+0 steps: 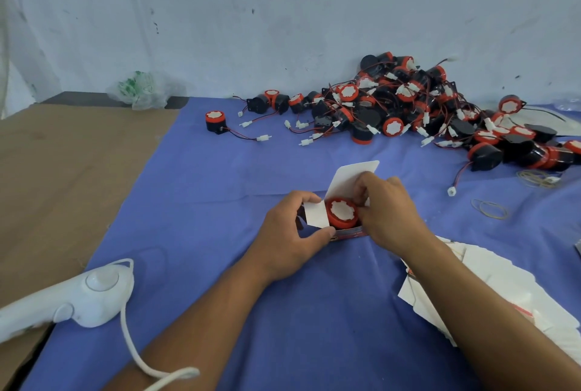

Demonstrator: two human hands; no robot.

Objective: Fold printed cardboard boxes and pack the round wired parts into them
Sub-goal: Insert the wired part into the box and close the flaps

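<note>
One open box (352, 177) stands mid-tabletop with one round part (342, 210) inside. The left hand (292, 233) grips its left flap; the right hand (390, 211) pinches the part's right rim. A heap of parts (418, 108), too many to count, crowds the far right edge. Two rubber bands (490, 209) lie near it, and flat boxes (503, 290) lie partly under the right forearm.

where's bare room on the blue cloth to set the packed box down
Bare blue cloth lies between the lone part, the white controller and the left hand; the brown board is bare too. Crowded: the parts pile back right, rubber bands and flat box blanks right.
</note>
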